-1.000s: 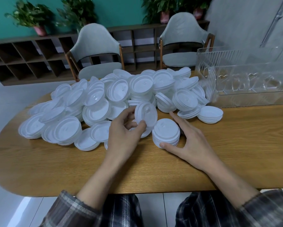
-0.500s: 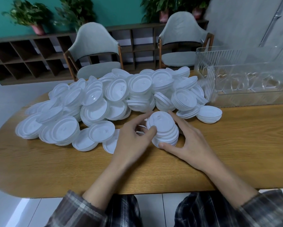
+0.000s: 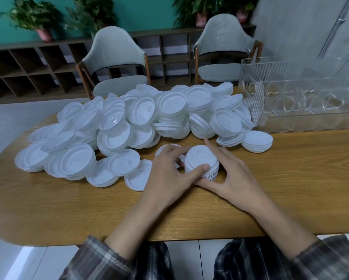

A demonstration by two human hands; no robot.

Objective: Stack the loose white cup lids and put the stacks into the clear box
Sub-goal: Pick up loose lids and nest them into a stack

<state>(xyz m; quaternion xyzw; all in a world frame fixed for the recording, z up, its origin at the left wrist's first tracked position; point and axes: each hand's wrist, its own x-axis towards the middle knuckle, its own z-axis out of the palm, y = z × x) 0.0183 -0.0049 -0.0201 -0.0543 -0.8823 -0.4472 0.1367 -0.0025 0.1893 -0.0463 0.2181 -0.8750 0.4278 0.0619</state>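
Left hand [image 3: 167,178] and right hand [image 3: 237,178] grip the lid stack [image 3: 199,158] (fingers curled round it).

Short stack of white lids [image 3: 199,158] between the fingers [image 3: 202,169], loose lid heap [image 3: 129,122] just beyond, clear box [image 3: 302,91] farther right.

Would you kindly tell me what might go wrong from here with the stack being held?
The stack of lids, gripped only at its sides by the left hand and right hand, may splay when lifted. The heaped lid pile reaches the clear box, so a passing hand may topple lids.
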